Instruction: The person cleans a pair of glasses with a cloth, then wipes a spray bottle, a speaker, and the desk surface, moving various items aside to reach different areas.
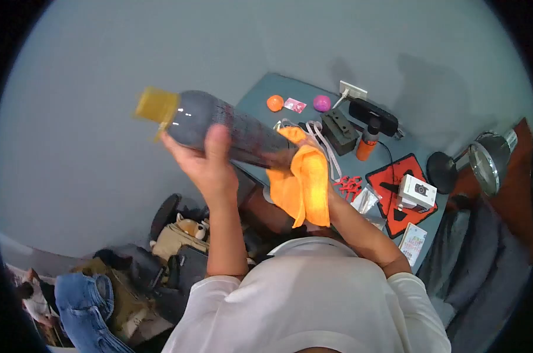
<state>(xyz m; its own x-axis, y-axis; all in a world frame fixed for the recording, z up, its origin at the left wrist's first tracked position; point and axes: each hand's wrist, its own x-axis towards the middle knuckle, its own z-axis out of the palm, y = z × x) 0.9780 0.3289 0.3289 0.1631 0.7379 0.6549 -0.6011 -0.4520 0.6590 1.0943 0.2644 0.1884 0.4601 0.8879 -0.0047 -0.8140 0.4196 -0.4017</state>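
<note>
A large see-through bottle (237,132) with a yellow cap (157,106) is held up in the air, tilted, its cap end to the left. My left hand (204,159) is wrapped round it near the cap, thumb across the near side. At the bottle's other end, my right hand (284,157) grips an orange cloth (307,182) that lies against the bottle and hangs down. Cloth and bottle hide most of my right fingers.
Behind, a grey-green table (254,97) carries an orange ball (275,103), a pink ball (321,103), a dark box (340,132), a white camera box (417,193) and a round mirror (484,169). Jeans (84,306), bags and a plush toy (191,227) lie lower left. Another person (38,300) is at far left.
</note>
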